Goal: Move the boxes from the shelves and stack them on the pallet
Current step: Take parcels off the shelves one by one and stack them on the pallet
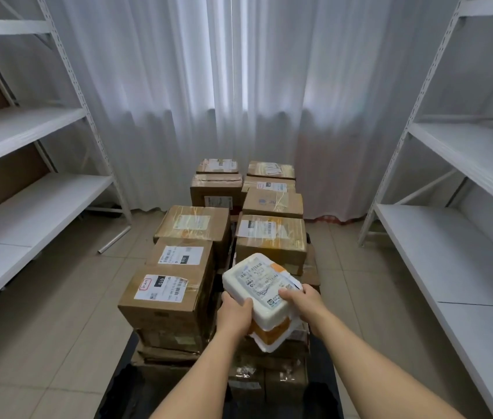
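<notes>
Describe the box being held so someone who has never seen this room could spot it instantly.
Between the two white shelf racks, in front of the curtain, brown cardboard boxes are stacked in rows. At the near right end of that stack, the left hand and right hand grip the white foam box from either side. It is the only white box, with rounded corners, a printed label on top and orange tape.

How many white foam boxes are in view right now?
2, maybe more hidden. One white foam box is gripped by the left hand and right hand; the second foam box sits directly beneath it, among the cardboard boxes.
</notes>
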